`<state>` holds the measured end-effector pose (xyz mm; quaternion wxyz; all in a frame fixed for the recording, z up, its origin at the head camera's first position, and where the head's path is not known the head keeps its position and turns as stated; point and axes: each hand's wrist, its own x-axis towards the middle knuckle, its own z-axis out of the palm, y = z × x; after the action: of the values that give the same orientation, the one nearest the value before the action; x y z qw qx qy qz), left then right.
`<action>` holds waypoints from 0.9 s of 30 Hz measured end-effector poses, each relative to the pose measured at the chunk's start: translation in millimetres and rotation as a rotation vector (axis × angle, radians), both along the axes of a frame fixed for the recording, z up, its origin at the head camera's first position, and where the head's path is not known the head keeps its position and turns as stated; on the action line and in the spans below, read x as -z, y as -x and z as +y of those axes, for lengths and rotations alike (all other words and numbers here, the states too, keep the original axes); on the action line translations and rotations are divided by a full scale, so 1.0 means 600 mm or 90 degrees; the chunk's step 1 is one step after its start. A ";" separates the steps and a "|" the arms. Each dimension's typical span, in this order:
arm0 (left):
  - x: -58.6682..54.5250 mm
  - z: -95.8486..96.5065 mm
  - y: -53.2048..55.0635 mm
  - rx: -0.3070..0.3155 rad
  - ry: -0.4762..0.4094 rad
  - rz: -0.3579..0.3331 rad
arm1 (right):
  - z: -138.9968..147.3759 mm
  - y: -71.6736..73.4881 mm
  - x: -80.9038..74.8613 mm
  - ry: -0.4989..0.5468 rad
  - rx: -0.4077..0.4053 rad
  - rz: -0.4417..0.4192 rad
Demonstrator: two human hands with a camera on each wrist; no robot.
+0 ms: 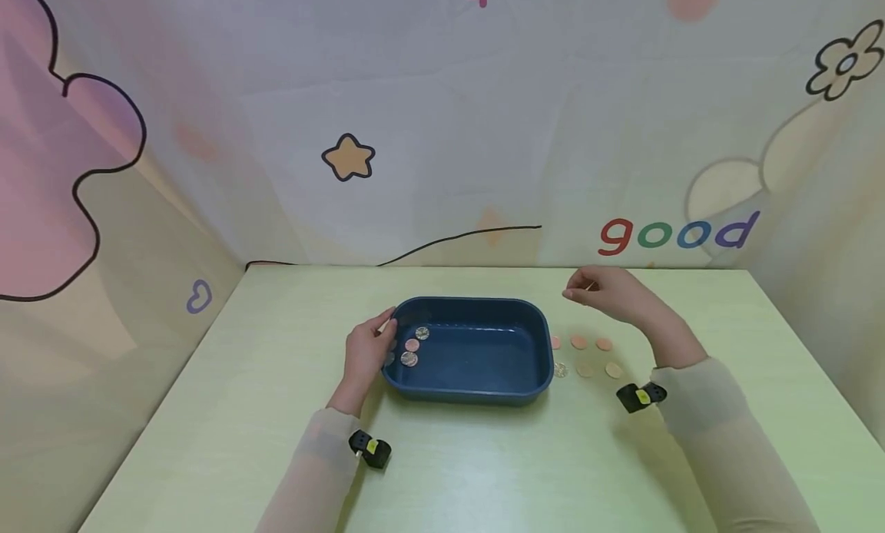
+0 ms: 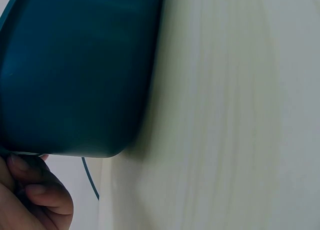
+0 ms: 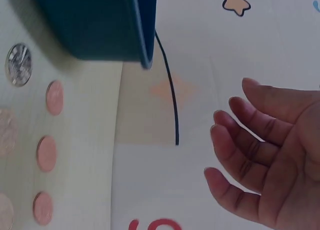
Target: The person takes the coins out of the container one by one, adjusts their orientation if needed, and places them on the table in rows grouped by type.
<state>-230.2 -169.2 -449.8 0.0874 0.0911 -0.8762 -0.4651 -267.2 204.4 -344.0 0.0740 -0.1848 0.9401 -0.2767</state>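
At the left end of a dark blue rectangular tub point(image 1: 470, 397), my left hand point(image 1: 362, 354) grips the rim, thumb at the edge. The left wrist view shows its curled fingers point(image 2: 52, 197) against the tub's end wall. Several silver and copper-coloured coins point(image 1: 409, 359) lie inside the tub near that hand. My right hand point(image 1: 611, 293) is raised beyond the tub's right end, holding nothing; in the right wrist view its fingers point(image 3: 227, 145) are spread and loosely bent. Two rows of coins point(image 1: 604, 344) lie on the table below it, the nearest ones partly behind the tub's right wall.
The pale table point(image 1: 456, 471) meets a printed cloth backdrop point(image 1: 442, 172) along its back edge, and cloth also hangs at both sides. A small black camera point(image 1: 641, 396) is strapped to each sleeve.
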 end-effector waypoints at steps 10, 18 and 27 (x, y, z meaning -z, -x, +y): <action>-0.001 -0.001 0.000 0.000 0.007 0.004 | -0.072 0.022 -0.011 0.038 -0.082 0.025; 0.002 -0.002 0.001 0.003 0.005 0.006 | -0.137 0.046 -0.013 -0.009 -0.137 -0.009; -0.002 0.002 -0.001 0.005 0.002 -0.001 | -0.192 0.064 0.003 -0.016 -0.208 -0.031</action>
<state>-229.7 -167.7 -448.8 0.0853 0.0878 -0.8772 -0.4643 -305.4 89.5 -345.7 0.1430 -0.3278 0.8987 -0.2537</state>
